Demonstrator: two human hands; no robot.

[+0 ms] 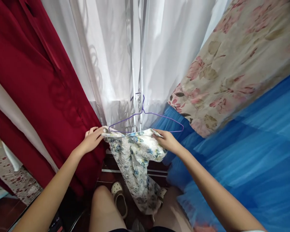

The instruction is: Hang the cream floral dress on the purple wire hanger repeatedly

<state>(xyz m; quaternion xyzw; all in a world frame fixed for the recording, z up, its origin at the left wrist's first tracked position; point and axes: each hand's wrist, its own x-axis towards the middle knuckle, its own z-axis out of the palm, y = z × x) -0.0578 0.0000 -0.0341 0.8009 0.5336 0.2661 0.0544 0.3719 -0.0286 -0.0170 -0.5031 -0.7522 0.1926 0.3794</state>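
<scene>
A white garment with blue and yellow flowers (pixel 135 151) hangs in front of me, its lower part trailing down between my knees. The upper edge lies along the bottom bar of a purple hanger (pixel 159 115); whether it is folded over the bar I cannot tell. My left hand (pixel 93 138) grips the garment's left corner, thumb and fingers closed on the cloth. At the opposite corner my right hand (pixel 168 139) pinches the cloth between thumb and fingers. The hanger's hook is up against thin pale straps (pixel 140 58).
Sheer white curtains (pixel 106 48) hang straight ahead. Dark red cloth (pixel 55 96) drapes on the left. To the right hang a beige floral cloth (pixel 222 77) and blue tulle (pixel 244 145). A clog-style shoe (pixel 119 199) stands on the dark floor.
</scene>
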